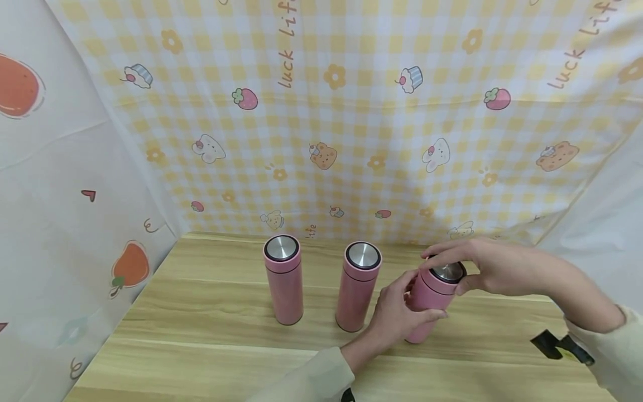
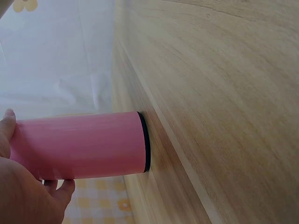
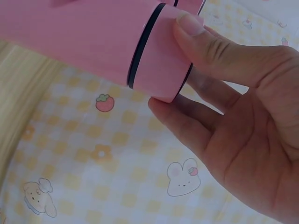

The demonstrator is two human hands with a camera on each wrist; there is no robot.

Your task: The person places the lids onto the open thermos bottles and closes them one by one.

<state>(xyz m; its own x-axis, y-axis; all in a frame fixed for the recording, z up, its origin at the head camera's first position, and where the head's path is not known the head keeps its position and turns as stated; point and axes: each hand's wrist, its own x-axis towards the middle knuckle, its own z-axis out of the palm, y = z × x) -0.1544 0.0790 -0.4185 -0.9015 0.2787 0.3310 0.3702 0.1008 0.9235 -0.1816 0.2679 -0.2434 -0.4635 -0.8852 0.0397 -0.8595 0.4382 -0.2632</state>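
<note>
Three pink thermos bottles with steel-topped lids stand in a row on the table. Around the body of the rightmost thermos bottle point(image 1: 431, 296) curls my left hand point(image 1: 394, 310), thumb on the near side. My right hand point(image 1: 494, 267) grips that bottle's lid point(image 3: 161, 58) from the right, thumb and fingers on opposite sides of its rim. In the left wrist view, the bottle's black-ringed base point(image 2: 145, 142) meets the tabletop. Just left of my left hand is the middle thermos bottle point(image 1: 355, 296); farther left stands the left thermos bottle point(image 1: 286, 290).
Behind the wood-grain table point(image 1: 201, 312) hangs a yellow checked cloth point(image 1: 301, 134) with cartoon prints. White cloth point(image 1: 65, 167) with fruit prints borders the left side, and plain white cloth point(image 1: 598, 234) the right.
</note>
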